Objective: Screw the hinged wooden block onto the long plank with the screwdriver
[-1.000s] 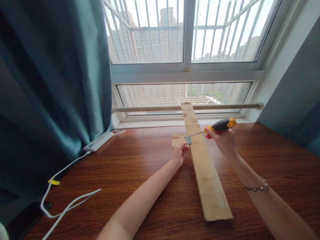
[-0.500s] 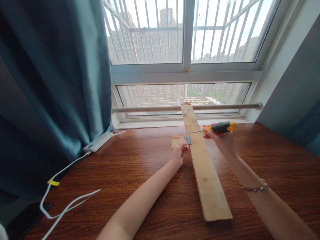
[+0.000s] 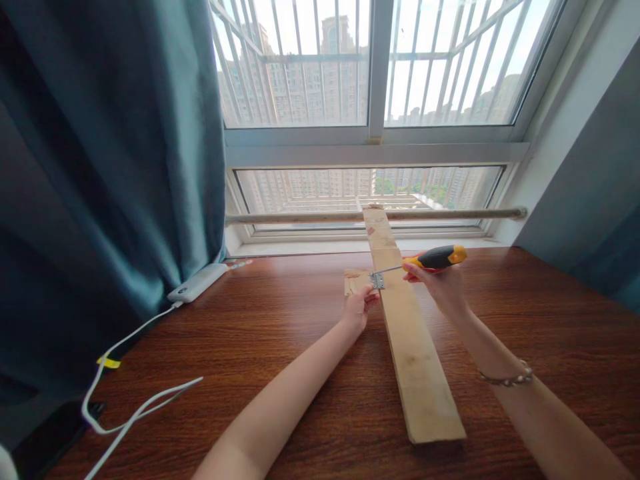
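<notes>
A long wooden board [image 3: 420,360] runs away from me across the table, its far end by the window. Against its left edge sits a small wooden board [image 3: 353,281], and a metal hinge [image 3: 377,281] spans the joint between the two. My left hand [image 3: 358,309] is closed on the small board, thumb at the hinge's near edge, fingers partly hidden. In my right hand [image 3: 440,283] is a screwdriver [image 3: 434,257] with a yellow and black handle. Its shaft points left over the long board, and the tip meets the hinge's upper left part.
The brown wood-grain table [image 3: 280,353] extends to the window sill. On the left lie a white power bank [image 3: 197,283] and a white cable [image 3: 143,407] beside a blue curtain [image 3: 115,133]. A horizontal rail [image 3: 450,215] crosses in front of the window.
My right hand has moved slightly left with the screwdriver. Its tip has shifted from over the long board to the hinge's upper left. My left hand keeps its place on the small board.
</notes>
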`<act>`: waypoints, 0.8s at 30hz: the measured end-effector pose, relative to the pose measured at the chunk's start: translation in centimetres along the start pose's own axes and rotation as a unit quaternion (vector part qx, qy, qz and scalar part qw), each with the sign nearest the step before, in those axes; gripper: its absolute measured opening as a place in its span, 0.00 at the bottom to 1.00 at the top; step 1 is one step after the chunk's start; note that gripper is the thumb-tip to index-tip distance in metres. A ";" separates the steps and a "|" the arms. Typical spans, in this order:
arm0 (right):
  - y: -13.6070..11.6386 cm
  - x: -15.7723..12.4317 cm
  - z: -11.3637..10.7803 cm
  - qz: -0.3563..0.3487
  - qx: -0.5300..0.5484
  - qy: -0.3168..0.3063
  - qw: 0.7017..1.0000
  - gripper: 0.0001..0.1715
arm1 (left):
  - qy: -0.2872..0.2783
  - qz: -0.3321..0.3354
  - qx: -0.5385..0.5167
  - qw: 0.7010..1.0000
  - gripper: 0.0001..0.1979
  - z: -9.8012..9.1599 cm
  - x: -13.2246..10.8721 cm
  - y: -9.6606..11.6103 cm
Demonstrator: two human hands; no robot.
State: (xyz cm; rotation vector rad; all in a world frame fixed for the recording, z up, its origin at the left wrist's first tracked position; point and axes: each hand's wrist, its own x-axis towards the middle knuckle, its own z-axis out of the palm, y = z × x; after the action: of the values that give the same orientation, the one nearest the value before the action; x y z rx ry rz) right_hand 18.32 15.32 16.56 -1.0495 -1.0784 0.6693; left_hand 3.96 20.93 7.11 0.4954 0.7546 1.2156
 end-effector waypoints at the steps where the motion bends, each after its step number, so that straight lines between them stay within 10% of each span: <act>1: -0.1 -0.1 0.0 0.000 -0.002 0.003 1.000 0.18 | 0.000 0.001 0.001 1.000 0.02 0.0 0.0 0.0; 24: -0.4 1.4 -1.3 0.026 -0.013 0.061 0.998 0.21 | 0.003 0.000 -0.009 1.000 0.03 0.2 -0.5 0.3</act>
State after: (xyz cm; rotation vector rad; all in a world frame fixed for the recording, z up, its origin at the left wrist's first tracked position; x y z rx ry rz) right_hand 20.04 15.88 17.28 -1.1293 -0.9583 0.6253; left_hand 3.87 20.53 7.57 0.4780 0.7488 1.2232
